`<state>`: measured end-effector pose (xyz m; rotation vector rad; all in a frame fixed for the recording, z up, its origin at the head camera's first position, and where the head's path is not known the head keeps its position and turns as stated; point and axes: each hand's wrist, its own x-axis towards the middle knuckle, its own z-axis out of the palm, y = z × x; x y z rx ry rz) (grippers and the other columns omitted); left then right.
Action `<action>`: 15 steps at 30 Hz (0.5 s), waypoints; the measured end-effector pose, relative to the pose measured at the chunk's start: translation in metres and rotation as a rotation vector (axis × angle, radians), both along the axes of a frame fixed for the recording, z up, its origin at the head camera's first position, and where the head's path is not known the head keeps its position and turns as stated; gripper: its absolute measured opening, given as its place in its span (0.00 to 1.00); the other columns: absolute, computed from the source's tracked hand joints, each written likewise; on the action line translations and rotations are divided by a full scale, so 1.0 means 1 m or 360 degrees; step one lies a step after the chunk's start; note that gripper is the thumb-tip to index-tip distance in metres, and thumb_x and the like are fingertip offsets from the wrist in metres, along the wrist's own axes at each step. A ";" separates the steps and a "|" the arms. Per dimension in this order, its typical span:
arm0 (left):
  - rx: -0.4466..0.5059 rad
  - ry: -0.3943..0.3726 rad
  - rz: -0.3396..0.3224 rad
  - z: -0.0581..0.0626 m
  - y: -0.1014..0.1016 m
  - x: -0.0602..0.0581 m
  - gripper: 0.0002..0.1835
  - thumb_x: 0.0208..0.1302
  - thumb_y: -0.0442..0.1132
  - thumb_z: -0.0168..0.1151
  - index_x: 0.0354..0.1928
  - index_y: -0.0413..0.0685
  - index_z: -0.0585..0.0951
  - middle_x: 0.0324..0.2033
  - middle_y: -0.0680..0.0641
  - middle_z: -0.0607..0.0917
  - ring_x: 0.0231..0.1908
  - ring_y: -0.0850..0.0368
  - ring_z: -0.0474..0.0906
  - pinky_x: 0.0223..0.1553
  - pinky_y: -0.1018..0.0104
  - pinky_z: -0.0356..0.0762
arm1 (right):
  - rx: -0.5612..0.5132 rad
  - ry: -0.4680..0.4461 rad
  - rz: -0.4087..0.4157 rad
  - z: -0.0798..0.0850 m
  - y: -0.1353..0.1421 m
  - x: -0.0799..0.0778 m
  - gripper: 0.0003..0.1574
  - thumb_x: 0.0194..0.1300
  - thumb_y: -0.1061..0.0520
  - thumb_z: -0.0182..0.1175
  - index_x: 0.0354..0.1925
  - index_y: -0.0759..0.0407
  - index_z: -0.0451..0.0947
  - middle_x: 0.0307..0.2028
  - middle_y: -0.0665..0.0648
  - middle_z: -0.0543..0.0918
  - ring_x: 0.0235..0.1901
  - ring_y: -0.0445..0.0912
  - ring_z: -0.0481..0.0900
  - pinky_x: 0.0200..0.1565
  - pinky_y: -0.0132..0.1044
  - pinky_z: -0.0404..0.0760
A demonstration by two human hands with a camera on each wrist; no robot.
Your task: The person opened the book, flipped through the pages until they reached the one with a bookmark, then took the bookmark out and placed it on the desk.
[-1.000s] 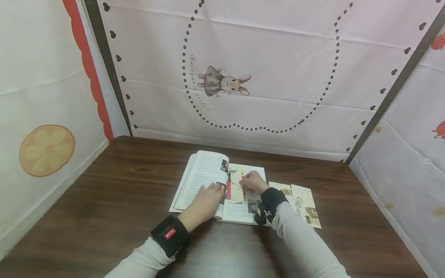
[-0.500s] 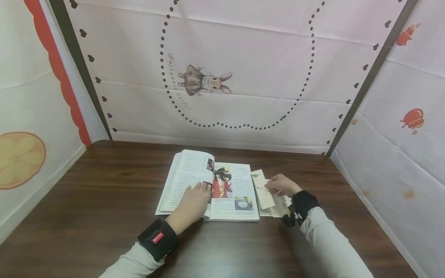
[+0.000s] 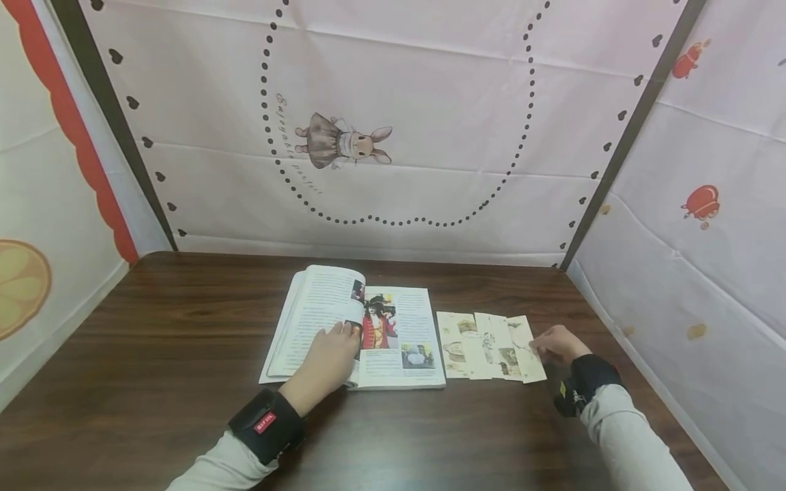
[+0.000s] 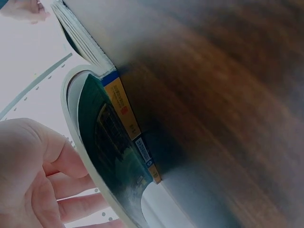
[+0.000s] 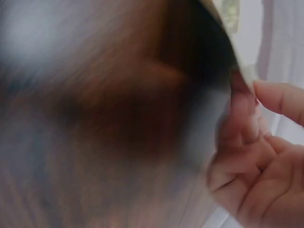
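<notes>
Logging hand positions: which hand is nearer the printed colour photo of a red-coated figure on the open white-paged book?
Left. The left hand rests on the left page, just left of the photo; the right hand is well to its right, pinching a cream rectangular card.

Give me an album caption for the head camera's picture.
Left hand on an open book, right hand pinching the rightmost card, at a brown table.

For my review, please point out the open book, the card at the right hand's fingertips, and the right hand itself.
Open book (image 3: 408, 327): head view, on the right-hand page.
Pinched card (image 3: 526, 349): head view, middle of its face.
Right hand (image 3: 560, 343): head view, back of the hand.
</notes>
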<state>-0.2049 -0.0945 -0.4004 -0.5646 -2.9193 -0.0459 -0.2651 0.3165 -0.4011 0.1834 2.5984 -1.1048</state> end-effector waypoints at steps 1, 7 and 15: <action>-0.0001 -0.0005 0.0004 0.000 0.000 0.000 0.17 0.58 0.32 0.60 0.50 0.34 0.79 0.48 0.34 0.81 0.53 0.40 0.76 0.50 0.43 0.76 | 0.0057 0.0017 -0.0012 -0.002 0.000 0.000 0.14 0.59 0.62 0.56 0.17 0.60 0.73 0.11 0.46 0.67 0.14 0.37 0.63 0.19 0.28 0.62; -0.0001 -0.0045 0.0017 0.000 0.000 -0.001 0.19 0.59 0.33 0.60 0.52 0.34 0.78 0.50 0.34 0.81 0.55 0.40 0.76 0.50 0.42 0.76 | 0.0413 0.0184 -0.0028 -0.007 -0.004 0.002 0.17 0.56 0.59 0.63 0.15 0.61 0.72 0.11 0.49 0.69 0.15 0.41 0.66 0.20 0.31 0.65; 0.0004 0.0030 -0.0001 -0.001 0.000 0.000 0.16 0.58 0.33 0.61 0.48 0.33 0.80 0.44 0.34 0.82 0.49 0.40 0.78 0.46 0.44 0.78 | 0.0522 0.0555 0.0107 -0.004 -0.041 0.003 0.10 0.55 0.63 0.61 0.22 0.65 0.71 0.18 0.53 0.71 0.19 0.44 0.68 0.21 0.33 0.65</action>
